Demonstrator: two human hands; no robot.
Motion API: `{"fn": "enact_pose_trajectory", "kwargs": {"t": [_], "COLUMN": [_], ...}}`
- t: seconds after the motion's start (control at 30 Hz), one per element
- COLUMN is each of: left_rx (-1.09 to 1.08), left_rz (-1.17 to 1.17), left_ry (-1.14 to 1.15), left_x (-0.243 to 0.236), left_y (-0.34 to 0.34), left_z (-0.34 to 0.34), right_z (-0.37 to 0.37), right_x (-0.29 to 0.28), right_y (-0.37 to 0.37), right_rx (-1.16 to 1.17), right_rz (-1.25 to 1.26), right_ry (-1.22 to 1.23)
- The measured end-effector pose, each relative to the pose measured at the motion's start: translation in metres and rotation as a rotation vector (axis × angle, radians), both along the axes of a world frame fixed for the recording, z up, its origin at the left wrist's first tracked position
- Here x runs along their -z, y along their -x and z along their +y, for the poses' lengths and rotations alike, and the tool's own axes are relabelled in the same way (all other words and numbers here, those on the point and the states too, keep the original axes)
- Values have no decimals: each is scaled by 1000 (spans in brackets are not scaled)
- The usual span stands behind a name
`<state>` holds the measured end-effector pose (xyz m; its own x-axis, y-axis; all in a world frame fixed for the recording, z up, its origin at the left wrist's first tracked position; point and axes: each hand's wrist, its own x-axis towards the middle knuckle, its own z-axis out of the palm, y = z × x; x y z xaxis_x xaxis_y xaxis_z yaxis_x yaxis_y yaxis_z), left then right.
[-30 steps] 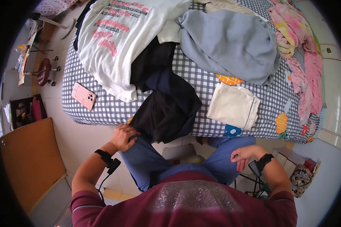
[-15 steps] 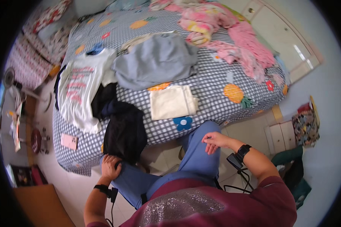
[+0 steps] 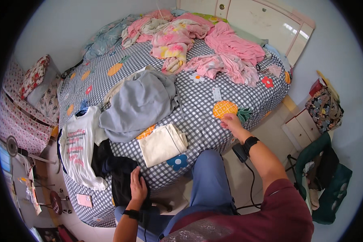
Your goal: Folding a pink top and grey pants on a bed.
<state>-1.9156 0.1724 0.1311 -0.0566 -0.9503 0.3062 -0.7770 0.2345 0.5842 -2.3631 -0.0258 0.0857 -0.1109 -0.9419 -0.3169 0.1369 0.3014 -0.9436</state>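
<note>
Head view: checked bedsheet (image 3: 203, 135) with black garment (image 3: 121, 183), lower left of frame.
Left hand (image 3: 138, 187) lay fingers extended on the black garment; right hand (image 3: 232, 126), right of centre, was curled at the printed pineapple (image 3: 223, 108), its grip indeterminable.

1. From my end I see pale blue-grey walls (image 3: 80, 30) behind the bed and along the right.
2. The bed (image 3: 197, 109) fills the middle, its checked grey-and-white sheet printed with flowers and pineapples.
3. At upper right I make out a white headboard (image 3: 266, 20) with pinkish trim and a glossy reflection.
4. Light tiles cover the floor (image 3: 271, 131).
5. Near the right wall I have a small white drawer cabinet (image 3: 300, 129).
6. On my left are a floral curtain (image 3: 26, 103), a standing fan (image 3: 12, 146) and a brown wheeled seat (image 3: 56, 201).
7. My light looks soft.
</note>
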Motion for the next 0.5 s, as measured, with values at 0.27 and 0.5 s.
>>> {"fn": "enact_pose_trajectory", "kwargs": {"t": [0.27, 0.5], "left_rx": [-331, -414], "left_rz": [-125, -160], "left_ry": [-30, -68], "left_x": [65, 80], "left_y": [-1, -8], "left_z": [-72, -67], "right_z": [-94, -213], "right_x": [27, 37], "right_y": [2, 15], "right_rx": [167, -15], "right_rz": [807, 1370], "right_ry": [331, 649]}}
